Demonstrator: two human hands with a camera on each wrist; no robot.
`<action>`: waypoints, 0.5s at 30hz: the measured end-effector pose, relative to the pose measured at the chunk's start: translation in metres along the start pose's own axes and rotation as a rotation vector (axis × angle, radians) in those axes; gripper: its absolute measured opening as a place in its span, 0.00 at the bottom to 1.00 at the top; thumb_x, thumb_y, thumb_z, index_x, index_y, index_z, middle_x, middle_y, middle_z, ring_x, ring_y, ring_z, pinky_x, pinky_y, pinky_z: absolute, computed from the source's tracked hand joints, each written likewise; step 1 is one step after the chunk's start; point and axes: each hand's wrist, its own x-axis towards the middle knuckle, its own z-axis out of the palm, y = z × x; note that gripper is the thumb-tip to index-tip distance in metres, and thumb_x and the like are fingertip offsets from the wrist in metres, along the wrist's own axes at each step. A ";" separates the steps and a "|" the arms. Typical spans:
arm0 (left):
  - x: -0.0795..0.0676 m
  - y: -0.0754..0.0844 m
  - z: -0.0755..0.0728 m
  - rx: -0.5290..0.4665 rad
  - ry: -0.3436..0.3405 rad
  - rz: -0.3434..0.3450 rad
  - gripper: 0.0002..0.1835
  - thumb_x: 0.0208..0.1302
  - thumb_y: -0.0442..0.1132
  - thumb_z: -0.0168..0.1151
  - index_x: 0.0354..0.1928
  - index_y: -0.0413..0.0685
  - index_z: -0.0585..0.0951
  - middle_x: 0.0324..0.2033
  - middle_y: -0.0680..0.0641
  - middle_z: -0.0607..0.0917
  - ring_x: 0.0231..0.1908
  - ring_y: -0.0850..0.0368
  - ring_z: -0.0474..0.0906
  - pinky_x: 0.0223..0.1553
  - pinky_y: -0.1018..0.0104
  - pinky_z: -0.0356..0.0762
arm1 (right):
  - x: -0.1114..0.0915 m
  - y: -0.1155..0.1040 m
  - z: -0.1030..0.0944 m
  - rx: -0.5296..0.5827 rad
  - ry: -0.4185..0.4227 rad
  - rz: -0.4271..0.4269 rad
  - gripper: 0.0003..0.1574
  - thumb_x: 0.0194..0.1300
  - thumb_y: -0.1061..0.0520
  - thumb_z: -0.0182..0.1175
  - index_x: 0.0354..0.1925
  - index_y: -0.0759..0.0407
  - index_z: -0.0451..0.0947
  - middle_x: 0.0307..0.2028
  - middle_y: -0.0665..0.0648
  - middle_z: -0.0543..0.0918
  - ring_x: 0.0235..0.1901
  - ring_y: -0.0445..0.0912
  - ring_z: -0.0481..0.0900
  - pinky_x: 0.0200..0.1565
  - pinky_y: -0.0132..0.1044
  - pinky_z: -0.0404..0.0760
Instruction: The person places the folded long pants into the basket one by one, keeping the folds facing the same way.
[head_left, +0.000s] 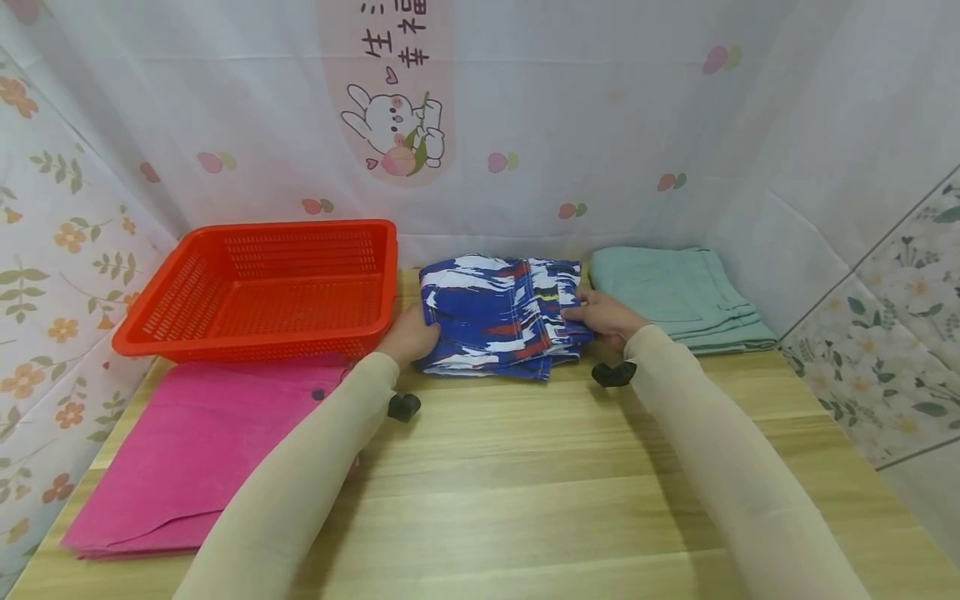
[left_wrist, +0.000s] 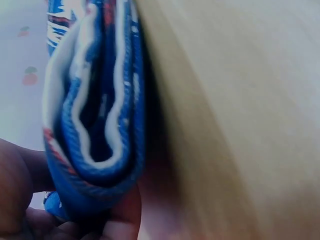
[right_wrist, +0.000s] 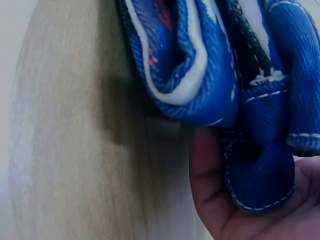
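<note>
Folded denim pants (head_left: 480, 317), printed in blue, white, red and black, lie near the back of the table between both hands. My left hand (head_left: 410, 336) grips their left folded edge, with fingers beneath the fold in the left wrist view. At the opposite side, my right hand (head_left: 606, 317) holds the waistband end, thumb on top in the head view. Rolled layers with a white inner side (left_wrist: 102, 162) show up close in the left wrist view. The right wrist view shows a stitched blue flap (right_wrist: 262, 185) against the palm. Some fingers are hidden under the cloth.
A red plastic basket (head_left: 300, 312) stands at the back left, close to the left hand. Folded pink cloth (head_left: 202, 442) lies before it, partly under the left forearm. Folded pale green cloth (head_left: 667, 287) sits right of the pants. Printed curtains (head_left: 525, 108) border the wooden table (head_left: 510, 475).
</note>
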 end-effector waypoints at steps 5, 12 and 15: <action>-0.006 0.015 -0.004 0.034 0.014 -0.003 0.23 0.71 0.37 0.51 0.65 0.35 0.68 0.55 0.36 0.79 0.53 0.41 0.75 0.63 0.48 0.68 | -0.005 -0.002 0.000 -0.027 0.005 -0.017 0.34 0.76 0.55 0.52 0.71 0.65 0.52 0.59 0.66 0.72 0.47 0.48 0.79 0.47 0.36 0.82; -0.016 0.033 -0.009 0.062 0.018 0.026 0.24 0.73 0.39 0.52 0.68 0.40 0.66 0.56 0.38 0.79 0.54 0.42 0.76 0.62 0.46 0.70 | -0.009 -0.005 0.001 -0.004 0.003 -0.060 0.26 0.77 0.57 0.52 0.65 0.66 0.58 0.55 0.64 0.76 0.42 0.46 0.82 0.45 0.37 0.83; -0.018 0.036 -0.010 0.048 0.021 0.027 0.24 0.73 0.39 0.52 0.68 0.41 0.66 0.57 0.38 0.79 0.55 0.42 0.76 0.62 0.47 0.70 | -0.011 -0.006 -0.001 -0.007 0.012 -0.064 0.26 0.77 0.57 0.51 0.66 0.65 0.57 0.54 0.64 0.77 0.41 0.46 0.82 0.44 0.37 0.83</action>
